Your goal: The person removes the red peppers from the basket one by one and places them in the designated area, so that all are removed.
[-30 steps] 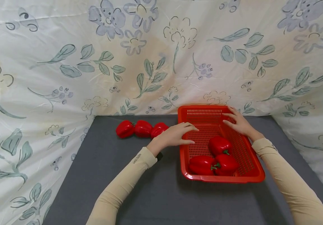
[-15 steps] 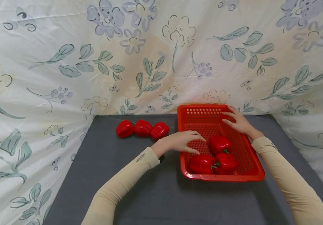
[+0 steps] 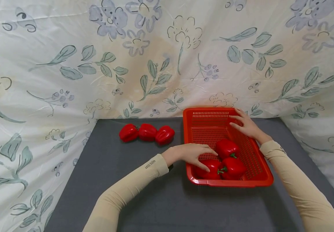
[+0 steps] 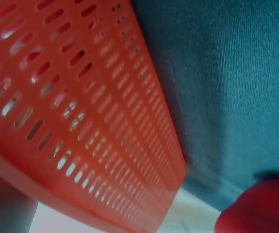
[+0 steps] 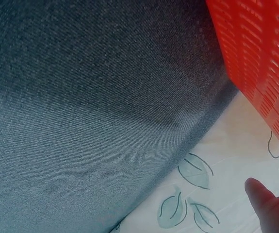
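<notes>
My left hand point(image 3: 194, 154) reaches over the left rim of a red plastic basket point(image 3: 230, 183), fingers spread. Its thumb overlaps the front-left red bell pepper point(image 3: 210, 174), and the fingertips come near the back bell pepper point(image 3: 226, 148). A third bell pepper point(image 3: 234, 168) lies to the right of the front-left one, their green stems almost meeting. My right hand point(image 3: 247, 127) rests at the basket's far right rim, fingers loosely extended over the inside. In the right wrist view, fingers point(image 5: 259, 195) show beside the rim. The left wrist view shows the basket's slotted wall point(image 4: 105, 107).
Three more red bell peppers, such as the nearest one point(image 3: 165, 135), lie in a row left of the basket on the dark grey table point(image 3: 155, 206). A floral cloth point(image 3: 155, 80) hangs right behind the table's back edge.
My left hand has moved right and toward me, from above the basket's left rim to over the front-left bell pepper. The right hand has stayed at the rim.
</notes>
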Tool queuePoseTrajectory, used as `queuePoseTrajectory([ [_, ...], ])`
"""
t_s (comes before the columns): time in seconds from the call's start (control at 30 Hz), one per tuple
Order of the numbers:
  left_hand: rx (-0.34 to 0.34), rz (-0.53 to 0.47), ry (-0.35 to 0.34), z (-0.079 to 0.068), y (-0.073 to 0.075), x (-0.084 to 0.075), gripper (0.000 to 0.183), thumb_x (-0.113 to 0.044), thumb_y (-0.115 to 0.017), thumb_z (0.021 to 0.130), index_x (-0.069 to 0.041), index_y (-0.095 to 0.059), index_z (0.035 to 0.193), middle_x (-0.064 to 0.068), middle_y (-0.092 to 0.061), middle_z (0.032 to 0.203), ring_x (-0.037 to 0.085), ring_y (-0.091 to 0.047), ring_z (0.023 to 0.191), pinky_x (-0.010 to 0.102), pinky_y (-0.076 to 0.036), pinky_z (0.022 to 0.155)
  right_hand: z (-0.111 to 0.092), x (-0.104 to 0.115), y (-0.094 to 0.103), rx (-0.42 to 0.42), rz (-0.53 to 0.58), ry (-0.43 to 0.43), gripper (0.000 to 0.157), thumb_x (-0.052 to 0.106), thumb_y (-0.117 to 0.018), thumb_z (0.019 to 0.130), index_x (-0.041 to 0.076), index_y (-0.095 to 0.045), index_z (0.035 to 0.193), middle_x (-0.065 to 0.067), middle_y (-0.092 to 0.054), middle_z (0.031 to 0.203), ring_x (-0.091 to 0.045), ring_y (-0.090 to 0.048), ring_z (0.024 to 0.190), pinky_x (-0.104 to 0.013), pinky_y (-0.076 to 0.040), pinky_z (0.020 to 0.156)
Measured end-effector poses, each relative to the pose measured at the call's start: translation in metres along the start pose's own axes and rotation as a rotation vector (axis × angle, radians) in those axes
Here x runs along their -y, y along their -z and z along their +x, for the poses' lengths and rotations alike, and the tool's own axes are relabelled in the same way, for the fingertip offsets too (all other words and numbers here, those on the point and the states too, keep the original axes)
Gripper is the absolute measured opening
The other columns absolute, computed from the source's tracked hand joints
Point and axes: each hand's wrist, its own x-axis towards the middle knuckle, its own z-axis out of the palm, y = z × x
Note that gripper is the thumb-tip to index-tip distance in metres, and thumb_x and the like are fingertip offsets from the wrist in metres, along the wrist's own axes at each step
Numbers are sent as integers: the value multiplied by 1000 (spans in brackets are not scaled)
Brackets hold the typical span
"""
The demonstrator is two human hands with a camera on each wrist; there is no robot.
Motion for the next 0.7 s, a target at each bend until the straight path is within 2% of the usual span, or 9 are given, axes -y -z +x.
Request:
queuePoseTrajectory([
  [0.13, 31, 35, 47, 1, -4, -3, 77, -55, -68, 74, -28, -39, 140, -8, -44, 134, 4, -42, 115, 20, -40, 97, 0, -1, -1, 0, 0, 2, 53, 30, -55, 92, -2, -46, 133, -24, -13, 151, -43, -3, 139, -68, -9, 103],
  [0.23, 41, 62, 74, 2, -6, -5, 78, -57, -68, 73, -31, -38, 140, -8, -43, 136, 5, -42, 117, 22, -41, 98, 0, -1, 0, 0, 1, 2, 53, 31, -55, 93, -2, -46, 133, -23, -12, 152, -43, -3, 139, -68, -9, 103],
  [0.47, 61, 119, 90, 5, -10, -8, 78, -57, -68, 72, -34, -37, 140, -8, -43, 139, 7, -42, 122, 25, -40, 99, -2, 2, 0, 6, 3, -1, 54, 31, -54, 93, -3, -45, 134, -23, -11, 152, -43, -2, 139, -69, -9, 102],
  [0.7, 61, 144, 104, 6, -12, -8, 79, -55, -71, 71, -35, -37, 140, -11, -44, 140, 5, -45, 119, 23, -41, 97, -1, 1, 0, -5, -4, 4, 53, 31, -54, 93, -3, -45, 133, -23, -12, 152, -44, -3, 139, -69, -9, 102],
])
